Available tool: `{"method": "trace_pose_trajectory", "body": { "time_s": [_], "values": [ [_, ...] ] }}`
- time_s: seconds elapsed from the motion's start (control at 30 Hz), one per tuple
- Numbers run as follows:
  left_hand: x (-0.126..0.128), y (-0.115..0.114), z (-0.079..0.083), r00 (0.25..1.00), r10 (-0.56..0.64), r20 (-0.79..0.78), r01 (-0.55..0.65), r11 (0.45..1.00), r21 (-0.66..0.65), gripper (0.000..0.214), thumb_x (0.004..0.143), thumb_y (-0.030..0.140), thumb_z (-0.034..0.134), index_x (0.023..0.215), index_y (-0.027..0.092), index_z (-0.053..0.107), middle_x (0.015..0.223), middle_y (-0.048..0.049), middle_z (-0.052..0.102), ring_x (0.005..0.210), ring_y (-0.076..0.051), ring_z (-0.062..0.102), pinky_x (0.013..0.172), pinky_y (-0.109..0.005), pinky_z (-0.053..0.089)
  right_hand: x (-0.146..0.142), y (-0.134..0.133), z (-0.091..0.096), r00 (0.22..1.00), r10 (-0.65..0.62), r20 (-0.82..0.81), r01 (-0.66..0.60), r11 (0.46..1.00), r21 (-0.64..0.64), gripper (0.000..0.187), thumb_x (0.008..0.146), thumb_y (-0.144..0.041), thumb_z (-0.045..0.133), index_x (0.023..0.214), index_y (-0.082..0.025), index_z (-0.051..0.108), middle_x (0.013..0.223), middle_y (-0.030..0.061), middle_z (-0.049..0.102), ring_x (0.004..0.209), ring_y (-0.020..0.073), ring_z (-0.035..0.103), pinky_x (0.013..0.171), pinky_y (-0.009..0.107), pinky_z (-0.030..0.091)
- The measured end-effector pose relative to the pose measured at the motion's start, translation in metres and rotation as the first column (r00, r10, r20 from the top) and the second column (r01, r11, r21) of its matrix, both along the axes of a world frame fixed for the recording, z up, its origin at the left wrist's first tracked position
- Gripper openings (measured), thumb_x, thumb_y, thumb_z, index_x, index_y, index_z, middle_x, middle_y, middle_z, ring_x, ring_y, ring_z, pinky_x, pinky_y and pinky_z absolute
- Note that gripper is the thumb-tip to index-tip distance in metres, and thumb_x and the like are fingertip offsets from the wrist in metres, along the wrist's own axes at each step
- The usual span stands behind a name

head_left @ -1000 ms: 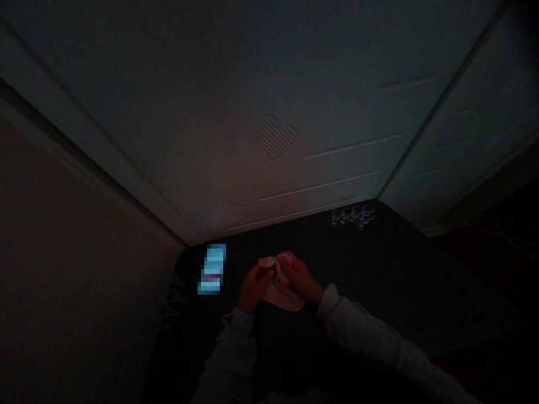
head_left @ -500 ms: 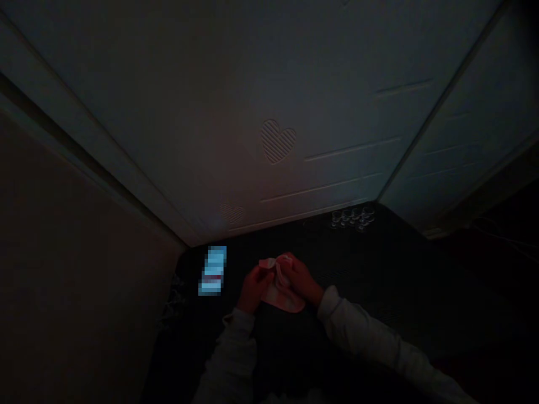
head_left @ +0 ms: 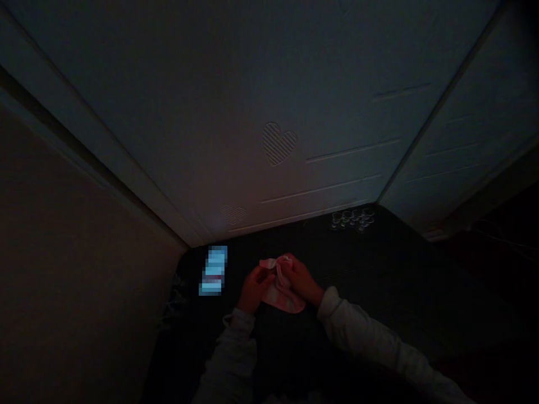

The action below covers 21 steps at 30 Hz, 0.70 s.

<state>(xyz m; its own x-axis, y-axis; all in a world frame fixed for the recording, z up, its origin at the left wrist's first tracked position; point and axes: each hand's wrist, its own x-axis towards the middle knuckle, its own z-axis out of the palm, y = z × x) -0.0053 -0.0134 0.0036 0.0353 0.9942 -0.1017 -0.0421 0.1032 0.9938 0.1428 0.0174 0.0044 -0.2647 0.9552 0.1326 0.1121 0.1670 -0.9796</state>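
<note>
A pink and white cloth [head_left: 283,297] is bunched between my two hands above the dark tabletop. My left hand [head_left: 252,287] pinches its left side, fingers curled. Wrapped round the gathered upper right part is my right hand [head_left: 300,279], its fingers closed. The cloth's lower edge hangs loose towards me. Whether anything lies inside the folds I cannot tell; the light is very dim.
Several small stemmed glasses [head_left: 352,219] stand at the table's back edge, right of centre. More glassware [head_left: 172,303] shows faintly at the left edge. A glowing phone [head_left: 213,271], blurred out, lies left of my hands. Behind rises a panel [head_left: 202,140] with embossed hearts.
Both hands keep their grip on the cloth with hardly any movement. The picture has become slightly darker.
</note>
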Motion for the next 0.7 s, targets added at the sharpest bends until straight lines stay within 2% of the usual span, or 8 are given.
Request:
{"method": "trace_pose_trajectory", "body": {
  "time_s": [0.1,0.27,0.7],
  "values": [
    [0.0002,-0.0003,0.0004,1.0,0.006,-0.024,-0.006,1.0,0.013,0.027,0.065,0.025,0.062,0.089,0.013,0.058,0.088,-0.0068,0.064,0.084,-0.019,0.058,0.076,-0.032,0.044,0.0,0.0002,-0.0001,1.0,0.006,-0.012,-0.006,1.0,0.001,0.021,0.081,-0.033,0.038,0.08,-0.017,0.052,0.074,0.0003,0.053,0.067,0.012,0.048,0.063,0.024,0.039],
    [0.0015,-0.0005,-0.0009,0.998,0.011,0.061,-0.011,1.0,0.004,0.032,0.066,0.026,0.061,0.095,0.014,0.057,0.096,-0.0078,0.063,0.091,-0.021,0.056,0.081,-0.034,0.042,-0.0004,0.0001,-0.0009,1.0,-0.001,-0.002,0.001,1.0,0.01,0.022,0.081,-0.034,0.038,0.08,-0.017,0.052,0.073,0.0005,0.053,0.066,0.012,0.047,0.063,0.024,0.039],
    [0.0009,-0.0007,-0.0012,0.998,0.025,0.054,-0.024,1.0,-0.013,0.032,0.064,0.026,0.063,0.094,0.014,0.057,0.094,-0.0077,0.063,0.089,-0.021,0.057,0.079,-0.033,0.044,0.0003,0.0006,-0.0004,1.0,0.01,0.007,-0.011,1.0,0.017,0.021,0.08,-0.031,0.038,0.081,-0.016,0.053,0.076,0.0009,0.054,0.067,0.0117,0.048,0.063,0.023,0.039]
  ]
}}
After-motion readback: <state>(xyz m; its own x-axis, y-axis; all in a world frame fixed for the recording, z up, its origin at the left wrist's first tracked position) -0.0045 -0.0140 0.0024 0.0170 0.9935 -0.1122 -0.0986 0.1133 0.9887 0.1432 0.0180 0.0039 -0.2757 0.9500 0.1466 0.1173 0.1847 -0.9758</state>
